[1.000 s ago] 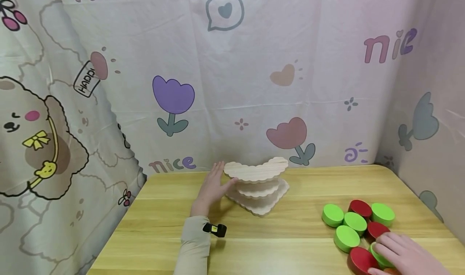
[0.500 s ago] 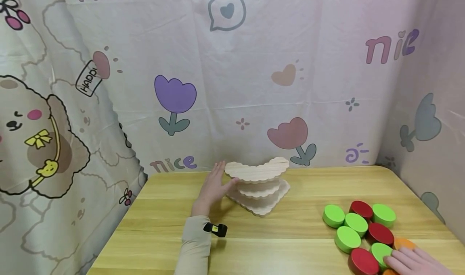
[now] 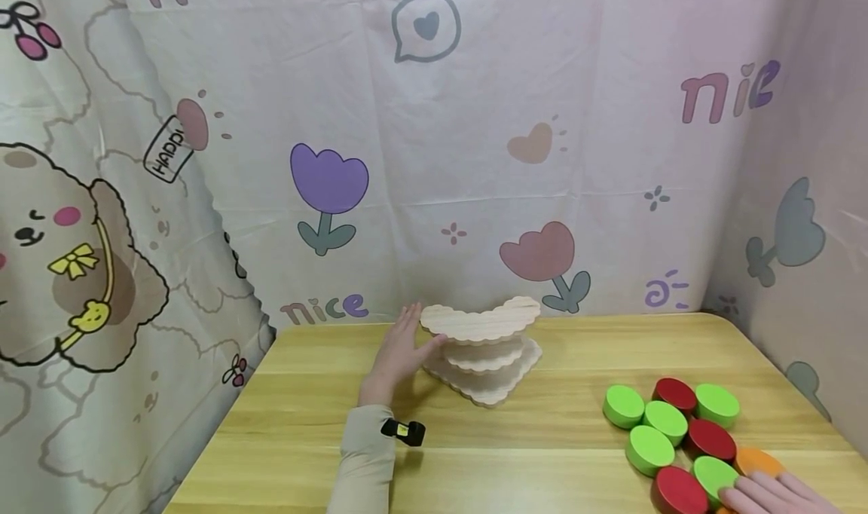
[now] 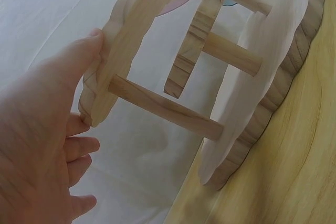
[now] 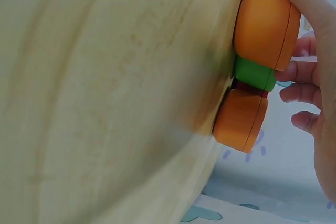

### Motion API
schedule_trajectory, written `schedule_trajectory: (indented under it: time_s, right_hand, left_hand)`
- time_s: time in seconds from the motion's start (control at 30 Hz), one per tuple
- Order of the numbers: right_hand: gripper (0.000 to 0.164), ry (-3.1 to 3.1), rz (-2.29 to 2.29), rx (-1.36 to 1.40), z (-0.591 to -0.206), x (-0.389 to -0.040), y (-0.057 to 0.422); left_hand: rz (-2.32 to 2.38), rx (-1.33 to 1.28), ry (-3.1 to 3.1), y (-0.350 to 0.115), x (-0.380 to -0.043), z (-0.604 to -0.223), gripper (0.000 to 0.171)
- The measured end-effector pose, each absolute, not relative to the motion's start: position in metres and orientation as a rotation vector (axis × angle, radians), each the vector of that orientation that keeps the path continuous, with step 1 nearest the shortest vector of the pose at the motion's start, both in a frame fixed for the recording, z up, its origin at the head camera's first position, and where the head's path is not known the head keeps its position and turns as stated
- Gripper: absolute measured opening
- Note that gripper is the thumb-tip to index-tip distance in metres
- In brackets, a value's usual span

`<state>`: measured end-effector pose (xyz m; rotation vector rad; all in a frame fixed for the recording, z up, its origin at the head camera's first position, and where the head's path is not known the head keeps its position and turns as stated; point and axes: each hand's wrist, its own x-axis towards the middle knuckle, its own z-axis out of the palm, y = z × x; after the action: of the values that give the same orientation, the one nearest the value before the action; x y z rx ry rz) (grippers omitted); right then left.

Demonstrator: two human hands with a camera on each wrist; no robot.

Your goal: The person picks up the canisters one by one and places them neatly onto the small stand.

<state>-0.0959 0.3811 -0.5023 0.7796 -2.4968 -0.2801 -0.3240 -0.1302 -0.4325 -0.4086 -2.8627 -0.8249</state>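
Note:
A pale wooden tiered stand with scalloped edges [image 3: 481, 325] is near the back of the table. My left hand [image 3: 393, 359] holds the left end of its top tier, with the thumb [image 4: 89, 48] on one face and the fingers behind the edge. Round pegs [image 4: 165, 106] join the tiers. At the lower right, my right hand [image 3: 776, 495] is over the near end of a cluster of round blocks. Its thumb and a finger grip opposite sides of an orange round block [image 5: 265, 27]. Next to it are a green block [image 3: 714, 478] and a red block [image 3: 680, 490].
Another orange block [image 3: 758, 463] lies beyond the right hand. Several more green and red blocks [image 3: 649, 450] sit close together on the wood-grain table [image 3: 529, 454]. A printed cloth [image 3: 434, 160] hangs behind the table and along both sides.
My right hand has drawn back toward the lower right from the blocks, uncovering a red block and the farther orange block. My left hand and the stand keep their place.

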Motion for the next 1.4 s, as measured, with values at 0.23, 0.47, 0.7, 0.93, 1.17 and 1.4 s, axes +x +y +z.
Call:
schedule_trajectory:
  time_s: [0.23,0.47,0.7,0.93,1.17,1.4]
  right_hand:
    - [0.052,-2.697,-0.333,0.746,-0.5,-0.1,0.382]
    - [0.052,-2.706,-0.319,0.79,-0.493,-0.107,0.38]
    - [0.062,-2.507,-0.2,0.872,-0.482,-0.115,0.374]
    - [0.061,-2.514,-0.155,0.783,-0.467,-0.114,0.358]
    - [0.056,-2.402,-0.091,0.732,-0.452,-0.122,0.334]
    - [0.053,-2.438,-0.041,0.736,-0.438,-0.132,0.313]
  left_hand:
    - [-0.834,-0.41,-2.855,-0.131,-0.322,-0.432,0.098]
    - [-0.823,-0.415,-2.852,-0.13,-0.322,-0.432,0.098]
    - [-0.829,-0.413,-2.843,-0.13,-0.322,-0.431,0.097]
    - [-0.827,-0.419,-2.84,-0.13,-0.322,-0.433,0.097]
    - [-0.823,-0.419,-2.84,-0.13,-0.321,-0.432,0.098]
    - [-0.824,-0.417,-2.845,-0.13,-0.32,-0.431,0.098]
